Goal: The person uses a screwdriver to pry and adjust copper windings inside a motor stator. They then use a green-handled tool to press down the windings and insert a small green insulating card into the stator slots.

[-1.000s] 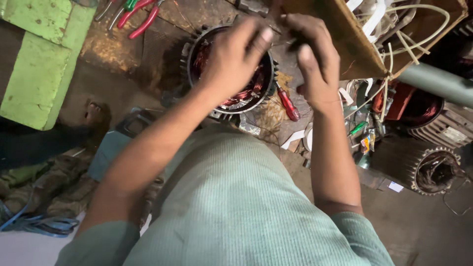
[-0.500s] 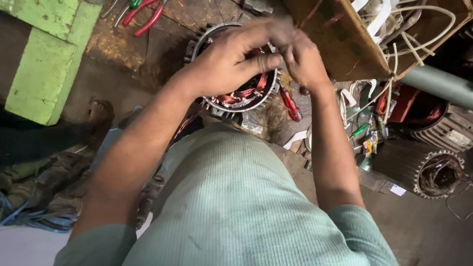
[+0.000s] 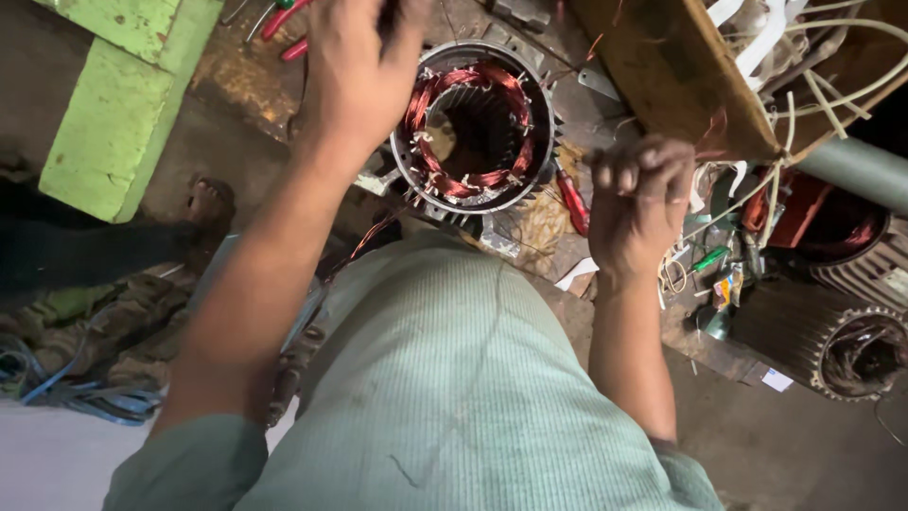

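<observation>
A round motor stator (image 3: 484,180) with red copper windings around its bore lies on the dirty work surface in front of me. My left hand (image 3: 359,71) reaches over its upper left rim, with the fingers bunched together at the frame's top edge; what they pinch is hidden. My right hand (image 3: 638,189) is raised to the right of the stator, clenched in a fist, and clear of the windings. No wire shows in that fist. My pale green shirt (image 3: 445,397) fills the lower middle of the view.
A red-handled screwdriver (image 3: 573,203) lies just right of the stator. Red-handled pliers (image 3: 284,19) sit top left beside a green block (image 3: 104,104). A wooden board (image 3: 672,66) with white sleeving, a grey pipe (image 3: 861,170) and other motor housings (image 3: 861,350) crowd the right.
Both hands were on top of the stator half a second ago. They have since parted: the left went up and left, the right pulled back to the right, uncovering the windings.
</observation>
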A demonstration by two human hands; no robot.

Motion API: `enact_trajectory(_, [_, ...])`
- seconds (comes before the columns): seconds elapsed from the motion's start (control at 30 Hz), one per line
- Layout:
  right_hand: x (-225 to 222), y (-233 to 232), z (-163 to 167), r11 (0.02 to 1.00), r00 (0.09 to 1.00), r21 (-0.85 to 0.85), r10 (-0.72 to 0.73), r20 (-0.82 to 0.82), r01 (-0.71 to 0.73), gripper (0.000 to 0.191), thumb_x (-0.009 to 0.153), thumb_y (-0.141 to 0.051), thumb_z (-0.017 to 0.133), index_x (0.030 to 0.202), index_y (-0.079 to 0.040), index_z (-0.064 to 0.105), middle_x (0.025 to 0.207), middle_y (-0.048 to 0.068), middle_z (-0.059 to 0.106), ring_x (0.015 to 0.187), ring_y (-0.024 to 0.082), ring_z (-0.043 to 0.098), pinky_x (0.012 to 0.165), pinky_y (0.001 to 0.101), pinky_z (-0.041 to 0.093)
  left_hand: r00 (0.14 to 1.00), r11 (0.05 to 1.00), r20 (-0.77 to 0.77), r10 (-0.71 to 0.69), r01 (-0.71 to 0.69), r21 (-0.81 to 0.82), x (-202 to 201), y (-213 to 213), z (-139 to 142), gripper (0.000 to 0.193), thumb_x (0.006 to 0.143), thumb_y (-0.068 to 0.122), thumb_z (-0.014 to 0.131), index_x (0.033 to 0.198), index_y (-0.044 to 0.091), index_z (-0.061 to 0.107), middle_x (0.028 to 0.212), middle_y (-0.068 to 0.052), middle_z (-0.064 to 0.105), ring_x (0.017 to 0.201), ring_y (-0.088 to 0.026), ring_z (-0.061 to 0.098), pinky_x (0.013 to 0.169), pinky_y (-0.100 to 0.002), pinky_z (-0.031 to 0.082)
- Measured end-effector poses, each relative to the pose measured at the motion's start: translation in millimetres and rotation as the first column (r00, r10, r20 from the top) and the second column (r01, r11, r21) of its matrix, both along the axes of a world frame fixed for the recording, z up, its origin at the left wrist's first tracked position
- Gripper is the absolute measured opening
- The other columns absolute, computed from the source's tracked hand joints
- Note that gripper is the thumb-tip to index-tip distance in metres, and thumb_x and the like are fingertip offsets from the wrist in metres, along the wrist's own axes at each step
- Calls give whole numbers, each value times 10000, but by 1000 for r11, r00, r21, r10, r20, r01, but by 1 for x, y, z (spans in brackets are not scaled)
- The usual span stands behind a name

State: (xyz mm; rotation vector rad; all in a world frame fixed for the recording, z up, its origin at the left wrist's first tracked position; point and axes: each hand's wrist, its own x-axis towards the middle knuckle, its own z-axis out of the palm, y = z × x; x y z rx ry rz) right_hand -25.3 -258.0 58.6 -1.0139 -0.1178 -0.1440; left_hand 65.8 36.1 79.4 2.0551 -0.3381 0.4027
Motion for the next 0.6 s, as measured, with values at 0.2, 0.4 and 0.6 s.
enact_trajectory(0.2, [-13,-2,-3,993,999,-110,-31,18,33,209,1175,-284,578,1153,-76,571,877,20,488,794,131,460,837,337,463,996,920,-55,76,-49,389,-15,-16,-48,403,989,309,759,1273,34,686,1214,-209,586,1166,-390,515,955,-527,433])
enact_trajectory(0.4, [-1,8,4,992,999,-128,4,40,1,216,1142,-282,634,1206,-78,600,834,28,485,781,135,463,808,326,451,996,947,-59,-62,78,311,-5,-7,-43,334,941,166,810,1271,152,766,1227,-128,574,1225,-347,492,1083,-503,424])
enact_trajectory(0.6, [-5,11,1,998,1000,-64,20,14,-19,217,1126,-270,651,1153,-56,626,821,11,500,751,116,448,776,311,435,963,824,233,-137,-20,566,-1,-1,-26,418,759,382,839,1066,114,746,1230,-145,581,1236,-359,475,1048,-555,375])
